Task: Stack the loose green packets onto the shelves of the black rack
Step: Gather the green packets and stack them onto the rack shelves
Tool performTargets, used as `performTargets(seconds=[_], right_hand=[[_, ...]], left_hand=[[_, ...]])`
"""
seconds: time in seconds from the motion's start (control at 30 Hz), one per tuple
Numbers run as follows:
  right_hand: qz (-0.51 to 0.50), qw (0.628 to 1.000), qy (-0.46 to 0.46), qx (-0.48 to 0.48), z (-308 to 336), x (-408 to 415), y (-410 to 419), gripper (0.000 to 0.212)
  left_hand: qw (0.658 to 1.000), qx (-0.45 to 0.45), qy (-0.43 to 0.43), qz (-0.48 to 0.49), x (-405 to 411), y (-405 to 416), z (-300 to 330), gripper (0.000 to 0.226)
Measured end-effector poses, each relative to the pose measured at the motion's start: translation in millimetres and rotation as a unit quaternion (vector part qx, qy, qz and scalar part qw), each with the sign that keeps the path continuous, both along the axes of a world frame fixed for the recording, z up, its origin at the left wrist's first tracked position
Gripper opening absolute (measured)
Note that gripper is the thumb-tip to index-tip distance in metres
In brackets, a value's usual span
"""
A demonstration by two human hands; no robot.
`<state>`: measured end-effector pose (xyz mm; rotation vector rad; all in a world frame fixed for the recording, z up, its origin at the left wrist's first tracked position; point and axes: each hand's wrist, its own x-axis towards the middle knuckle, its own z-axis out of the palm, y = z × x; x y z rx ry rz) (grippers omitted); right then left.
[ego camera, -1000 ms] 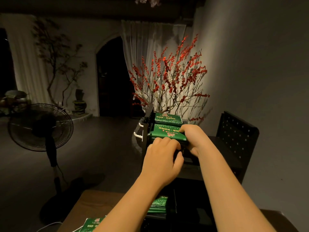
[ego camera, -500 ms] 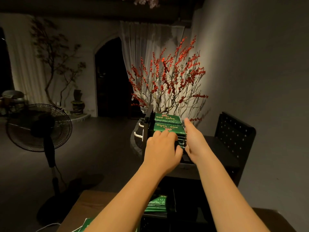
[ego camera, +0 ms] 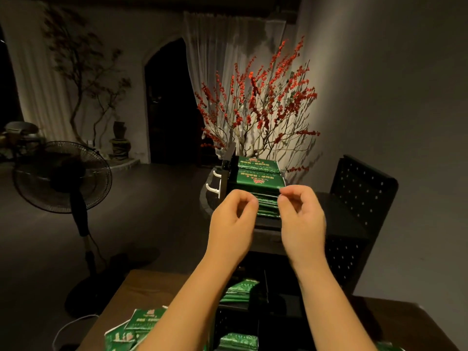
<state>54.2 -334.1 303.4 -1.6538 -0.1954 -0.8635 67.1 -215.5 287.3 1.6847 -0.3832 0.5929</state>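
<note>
- Left hand (ego camera: 231, 219): raised in front of the black rack (ego camera: 354, 219), fingers (ego camera: 249, 201) curled loosely inward toward the thumb, nothing between them.
- Right hand (ego camera: 302, 219): raised level with the left, fingers (ego camera: 287, 196) curled the same way, holding nothing.
- Top stack of green packets (ego camera: 258, 173): lies on the upper shelf of the rack, directly beyond both hands. The fingertips sit just in front of the near edge of the stack; contact cannot be confirmed.
- The stack edge shows in the gap between the two hands.
- Middle stack of green packets (ego camera: 240, 291): rests on a lower shelf, below the forearms, well apart from the fingers.
- Lowest stack (ego camera: 238, 342): sits on a shelf near the bottom edge of the view.
- Loose green packets (ego camera: 136, 328): lie scattered on the wooden worktop (ego camera: 141, 287), left of the rack and under the left forearm.
- Background: a vase of red-berried branches (ego camera: 258, 105) stands behind the rack; a pedestal fan (ego camera: 62, 177) stands on the floor at left.
</note>
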Motion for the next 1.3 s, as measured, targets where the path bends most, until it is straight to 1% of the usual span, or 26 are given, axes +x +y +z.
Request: performTargets(seconds=[0.07,0.17,0.23,0.4,0.5,0.57,0.67,0.73,0.83,0.87,0.9,0.97,1.03,1.1,1.17,1.2,1.23,1.3], right_hand=[[0.065,0.998,0.022,-0.009,-15,-9,11,0.019],[0.146,0.984,0.096,0.042,-44,-17,27,0.017],[0.151,0.979,0.128,0.057,-61,-19,33,0.014],[0.165,0.963,0.203,0.061,-112,-22,41,0.016],[0.185,0.943,0.270,0.058,-151,-23,41,0.014],[0.188,0.928,0.319,0.047,-177,-23,36,0.013],[0.166,0.902,0.399,-0.010,-219,-22,28,0.012],[0.156,0.883,0.438,-0.060,-245,-24,23,0.011],[0.135,0.853,0.483,-0.145,-284,-25,20,0.009],[0.129,0.842,0.487,-0.191,-297,-25,19,0.009],[0.125,0.826,0.485,-0.258,-309,-24,18,0.010],[0.125,0.776,0.470,-0.402,-332,-21,18,0.022],[0.126,0.724,0.463,-0.496,-348,-16,20,0.037],[0.114,0.671,0.481,-0.553,-362,-10,23,0.055],[0.094,0.621,0.530,-0.570,-372,-5,24,0.082],[0.089,0.608,0.553,-0.563,-377,-4,23,0.092],[0.086,0.604,0.567,-0.553,-381,-4,22,0.098],[0.076,0.613,0.567,-0.545,-390,-9,18,0.103]], left_hand=[[0.995,-0.072,0.055,-0.042,-6,2,-8,0.017],[0.986,-0.110,0.104,-0.066,-15,4,-32,0.014],[0.987,-0.100,0.116,-0.048,-18,7,-50,0.013],[0.979,-0.081,0.185,-0.013,-26,18,-105,0.015],[0.968,-0.070,0.241,-0.020,-32,29,-144,0.017],[0.961,-0.037,0.271,-0.030,-34,38,-171,0.016],[0.948,0.019,0.316,-0.026,-39,50,-214,0.016],[0.940,0.055,0.335,-0.020,-45,57,-238,0.015],[0.926,0.136,0.352,-0.011,-53,66,-273,0.014],[0.918,0.171,0.358,-0.006,-56,69,-284,0.012],[0.907,0.211,0.364,-0.001,-59,70,-293,0.011],[0.879,0.301,0.370,-0.008,-64,71,-311,0.019],[0.847,0.374,0.376,-0.033,-69,67,-323,0.027],[0.828,0.403,0.386,-0.058,-74,62,-331,0.030],[0.820,0.407,0.396,-0.076,-78,59,-336,0.033],[0.816,0.410,0.398,-0.082,-79,59,-340,0.035],[0.813,0.413,0.400,-0.088,-80,59,-342,0.035],[0.810,0.413,0.405,-0.097,-81,63,-346,0.036]])
